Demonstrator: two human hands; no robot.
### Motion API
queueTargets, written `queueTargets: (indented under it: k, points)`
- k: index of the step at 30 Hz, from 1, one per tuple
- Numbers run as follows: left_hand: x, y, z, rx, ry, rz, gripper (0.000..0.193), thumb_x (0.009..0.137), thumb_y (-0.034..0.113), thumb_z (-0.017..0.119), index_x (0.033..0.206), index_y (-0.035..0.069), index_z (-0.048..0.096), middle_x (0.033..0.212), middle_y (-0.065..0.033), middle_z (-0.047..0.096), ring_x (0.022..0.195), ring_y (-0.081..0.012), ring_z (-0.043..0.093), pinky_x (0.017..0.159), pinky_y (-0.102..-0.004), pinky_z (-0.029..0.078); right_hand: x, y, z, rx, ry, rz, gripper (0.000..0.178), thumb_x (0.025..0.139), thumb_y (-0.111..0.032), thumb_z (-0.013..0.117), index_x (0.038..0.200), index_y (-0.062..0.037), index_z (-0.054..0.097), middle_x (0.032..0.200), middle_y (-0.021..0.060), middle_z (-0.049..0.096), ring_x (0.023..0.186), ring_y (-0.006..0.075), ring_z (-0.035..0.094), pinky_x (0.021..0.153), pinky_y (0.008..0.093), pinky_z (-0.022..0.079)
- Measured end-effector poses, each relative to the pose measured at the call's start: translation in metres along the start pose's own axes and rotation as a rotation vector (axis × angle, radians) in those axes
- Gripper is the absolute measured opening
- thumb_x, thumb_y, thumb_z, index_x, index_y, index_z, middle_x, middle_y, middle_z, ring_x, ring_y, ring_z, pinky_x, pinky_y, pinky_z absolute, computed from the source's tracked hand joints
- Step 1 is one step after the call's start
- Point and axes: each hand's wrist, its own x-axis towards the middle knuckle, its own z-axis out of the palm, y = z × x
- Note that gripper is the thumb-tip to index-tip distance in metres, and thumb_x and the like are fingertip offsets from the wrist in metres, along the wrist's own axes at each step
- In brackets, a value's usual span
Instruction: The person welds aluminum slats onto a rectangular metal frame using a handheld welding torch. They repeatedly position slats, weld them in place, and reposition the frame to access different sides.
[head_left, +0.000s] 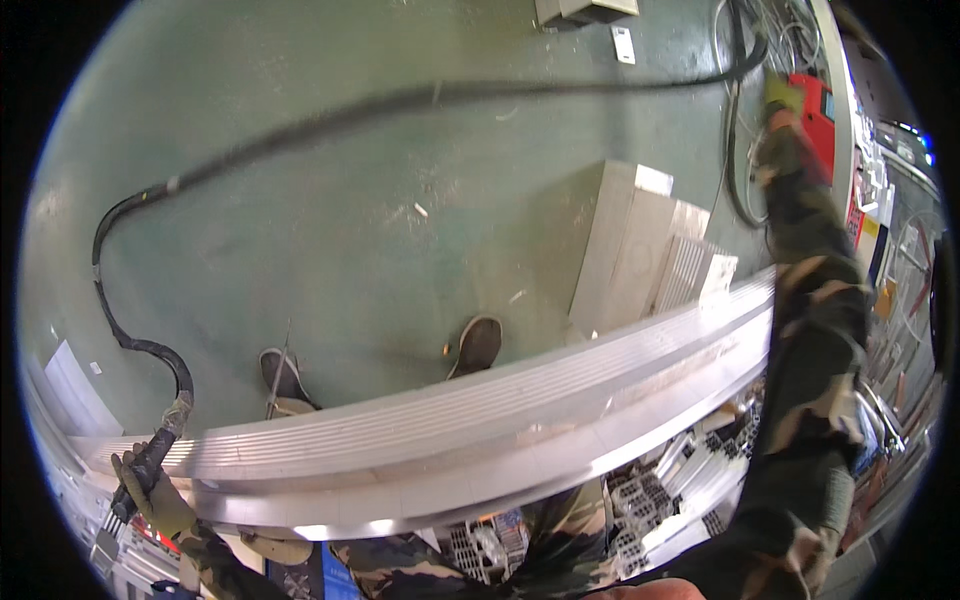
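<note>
**Green floor (330, 240) beyond a ribbed metal profile (470, 410); black cable (437, 93) held at one end**

The floor is seen scuffed on the far side of the profile, with a small white scrap (420, 210) lying on it. In the view, the profile is set crosswise between camouflage trousers (570, 530) and two dark shoes (478, 347).

Left hand (160, 497): gloved, located at the profile's left end, fingers wrapped around the thick end of the cable. From there the cable is curved outward past the profile, then carried across its far side toward the upper right. Whether the blurred middle span is lifted cannot be told.

Right hand (786, 97): extended well beyond the profile's right end, beside a red unit (820, 122). Motion blur is noted; grip and contact cannot be determined.

Grey panels (625, 240) are stacked just beyond the profile, toward its right end. Cut metal sections (690, 480) are piled on its near side.
</note>
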Motion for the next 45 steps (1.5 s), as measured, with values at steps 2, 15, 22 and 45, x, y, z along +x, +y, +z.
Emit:
queueTargets:
  k: [2, 15, 22, 45]
  points:
    - [-0.003, -0.013, -0.01, 0.107, 0.001, 0.026, 0.05, 0.107, 0.001, 0.052, 0.156, 0.003, 0.043, 0.141, -0.0142, 0.053, 0.13, -0.0279, 0.054, 0.119, -0.0447, 0.039, 0.035, 0.03, -0.039, 0.094, 0.178, 0.114, 0.043, 0.094, -0.042, 0.068, 0.117, -0.0063, 0.074, 0.113, 0.0202, 0.074, 0.105, 0.0355, 0.07, 0.088, 0.0444, 0.055]
    - [0.0, 0.026, 0.046, -0.733, 0.173, -0.456, 0.033, 0.101, 0.023, 0.065, 0.129, 0.005, 0.067, 0.101, -0.0029, 0.063, 0.097, -0.0238, 0.06, 0.095, -0.0452, 0.051, -0.232, -0.255, -0.158, 0.416, -0.402, -0.637, 0.064, 0.095, -0.04, 0.061, 0.151, -0.012, 0.046, 0.14, 0.0219, 0.061, 0.122, 0.0427, 0.061, 0.102, 0.05, 0.05]
    - [-0.015, 0.025, 0.07, -0.851, 0.203, -0.547, 0.036, 0.092, 0.016, 0.075, 0.124, 0.008, 0.061, 0.102, -0.0072, 0.064, 0.097, -0.0247, 0.062, 0.098, -0.0469, 0.051, -0.355, -0.318, -0.263, 0.578, -0.561, -0.816, 0.057, 0.095, -0.035, 0.06, 0.146, -0.012, 0.05, 0.134, 0.0211, 0.063, 0.121, 0.0407, 0.062, 0.101, 0.0496, 0.05]
    - [0.004, 0.301, -0.064, -1.33, -0.203, -0.375, 0.028, 0.093, 0.022, 0.067, 0.118, 0.014, 0.057, 0.093, -0.0011, 0.048, 0.09, -0.0217, 0.047, 0.105, -0.0508, 0.039, -0.456, -0.506, -0.434, 1.246, -1.415, -0.018, 0.079, 0.094, -0.064, 0.065, 0.149, -0.0085, 0.053, 0.138, 0.0151, 0.062, 0.115, 0.0267, 0.064, 0.092, 0.042, 0.055]
